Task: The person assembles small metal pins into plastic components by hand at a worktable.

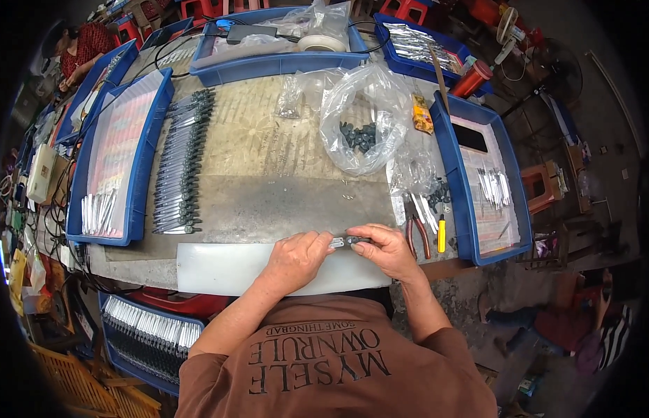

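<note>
Close to the table's front edge, both my hands meet over a pale plastic sheet (230, 265). My left hand (296, 258) is closed around a slim silver metal piece (336, 242), mostly hidden by the fingers. A small dark grey plastic piece (354, 240) is pinched in my right hand (384, 247), end to end with the metal; whether the two are joined I cannot tell. Farther left on the table lies a long row of silver pieces with dark ends (178, 160). An open clear plastic bag (363, 118) with dark plastic parts inside sits beyond my hands.
Right of my hands are pliers (415, 230) with reddish handles and a yellow-handled tool (441, 235). Blue trays holding silver pieces flank the table, one left (140, 181) and one right (464, 209). Another blue tray (269, 66) stands at the back. A person (84, 52) is far left.
</note>
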The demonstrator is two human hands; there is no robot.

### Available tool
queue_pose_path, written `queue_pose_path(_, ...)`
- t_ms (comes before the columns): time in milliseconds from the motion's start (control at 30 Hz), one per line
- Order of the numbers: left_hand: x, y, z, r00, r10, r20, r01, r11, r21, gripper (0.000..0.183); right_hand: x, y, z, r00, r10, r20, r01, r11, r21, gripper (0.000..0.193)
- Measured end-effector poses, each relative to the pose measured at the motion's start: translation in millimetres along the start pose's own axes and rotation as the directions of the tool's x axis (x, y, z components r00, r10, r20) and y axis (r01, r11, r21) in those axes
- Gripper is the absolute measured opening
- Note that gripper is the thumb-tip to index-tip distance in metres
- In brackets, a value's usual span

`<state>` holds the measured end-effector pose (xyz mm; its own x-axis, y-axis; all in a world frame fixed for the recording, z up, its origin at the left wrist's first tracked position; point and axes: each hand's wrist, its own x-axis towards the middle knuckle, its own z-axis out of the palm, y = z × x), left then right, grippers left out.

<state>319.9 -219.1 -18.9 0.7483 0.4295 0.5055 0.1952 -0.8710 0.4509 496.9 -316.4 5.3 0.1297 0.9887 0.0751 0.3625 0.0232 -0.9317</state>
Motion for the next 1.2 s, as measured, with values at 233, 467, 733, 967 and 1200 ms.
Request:
queue_pose_path(233,-1,2,-2,0.999,0.011,0.052,-0.014,0.999,0.04,0.018,-2,0,2,1.0,-0.007,0.009,0.008,0.998,-0.067,0.024)
queue_pose_path(467,-4,3,-1,0.998,0.02,0.055,-0.022,0.999,0.035,0.019,-2,-3,4,0.994,-0.093,0.062,0.102,0.983,-0.153,0.022)
queue_pose_path(733,-4,8,0,0.998,0.018,0.068,-0.018,1.0,-0.004,0.017,1,-2,12,0.978,-0.201,0.062,0.21,0.954,-0.215,0.023)
queue_pose_path(967,-3,4,-7,0.995,0.036,0.088,-0.038,0.999,0.021,0.018,3,-1,13,0.964,-0.263,0.049,0.266,0.927,-0.266,0.022)
queue_pose_path(1200,-2,7,-13,0.992,0.044,0.117,-0.047,0.999,0.017,0.019,4,6,15,0.949,-0.31,0.056,0.312,0.904,-0.293,0.021)
